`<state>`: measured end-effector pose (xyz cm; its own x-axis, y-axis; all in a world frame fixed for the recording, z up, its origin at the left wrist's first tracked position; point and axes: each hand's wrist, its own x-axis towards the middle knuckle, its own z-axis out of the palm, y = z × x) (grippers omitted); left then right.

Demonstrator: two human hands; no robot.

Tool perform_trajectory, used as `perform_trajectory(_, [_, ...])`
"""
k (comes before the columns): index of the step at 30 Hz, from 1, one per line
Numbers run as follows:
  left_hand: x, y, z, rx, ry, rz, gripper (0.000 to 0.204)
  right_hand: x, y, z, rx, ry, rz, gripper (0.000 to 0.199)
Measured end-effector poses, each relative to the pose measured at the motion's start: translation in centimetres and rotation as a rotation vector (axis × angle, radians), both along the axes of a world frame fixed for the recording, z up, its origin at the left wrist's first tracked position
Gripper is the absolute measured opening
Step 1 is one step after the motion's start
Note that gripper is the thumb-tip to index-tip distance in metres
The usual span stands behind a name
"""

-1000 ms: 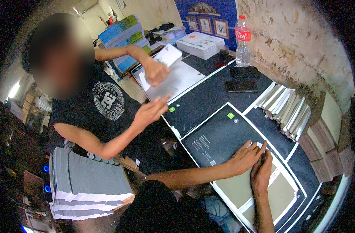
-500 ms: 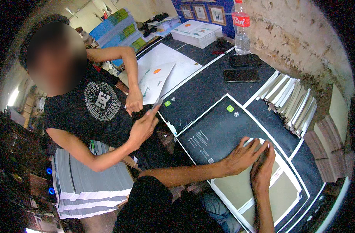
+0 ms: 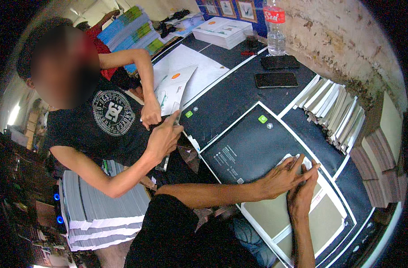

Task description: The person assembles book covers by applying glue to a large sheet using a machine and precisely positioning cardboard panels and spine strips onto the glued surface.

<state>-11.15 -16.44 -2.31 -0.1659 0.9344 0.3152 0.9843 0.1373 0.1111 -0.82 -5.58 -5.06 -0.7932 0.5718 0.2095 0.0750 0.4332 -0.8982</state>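
Print workshop: stacked printed sheets (image 3: 97,214), cover boards (image 3: 333,111)

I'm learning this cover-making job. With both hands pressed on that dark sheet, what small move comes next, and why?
Probably slide the left hand and right hand outward along the white folded strip, since the fingers already press it onto the grey board lying on the dark sheet.
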Motion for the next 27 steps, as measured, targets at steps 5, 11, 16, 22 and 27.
perform_trajectory(5, [0.1,0.0,0.3,-0.049,-0.039,-0.010,0.084,0.6,-0.6,1.1,0.412,0.030,-0.018,0.066])
perform_trajectory(11, [2.0,-0.8,-1.2,0.043,-0.505,0.204,0.077,-1.0,-0.3,2.4,0.053,-0.173,-0.005,0.052])
perform_trajectory(16, [7.0,-5.2,3.8,-0.237,-0.507,0.276,0.081,0.8,0.1,4.6,0.405,-0.046,0.020,0.084])
perform_trajectory(22, [9.3,-7.3,3.3,-0.110,-0.435,0.256,0.086,-0.8,0.6,4.6,0.568,-0.061,0.134,0.097])
perform_trajectory(27, [9.4,-7.6,3.7,-0.124,-0.471,0.250,0.086,-1.6,0.1,4.2,0.587,-0.133,0.233,0.098])
